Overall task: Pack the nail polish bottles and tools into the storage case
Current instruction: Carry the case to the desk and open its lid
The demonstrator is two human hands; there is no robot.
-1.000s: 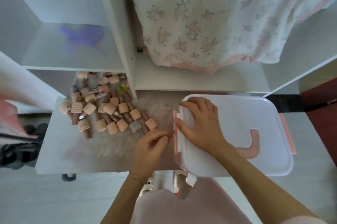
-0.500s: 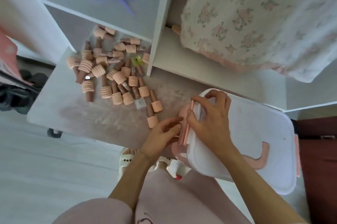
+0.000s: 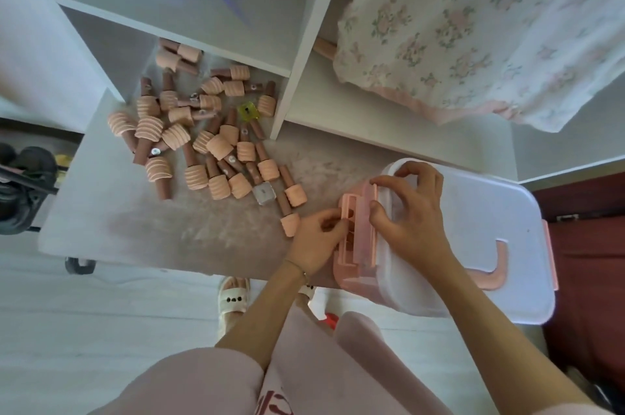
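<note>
Pink side latch (image 3: 355, 232) on the storage case (image 3: 473, 245) now swung out off the lid edge; 1 s ago it sat flat against the case. Left hand (image 3: 318, 242) moved in from the worktop (image 3: 135, 228), fingertips now pinching the latch. Right hand (image 3: 411, 211) shifted from flat on the lid to the lid's left rim.

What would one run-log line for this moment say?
left hand: pulling latch | right hand: steadying lid | bottles: unpacked
</note>
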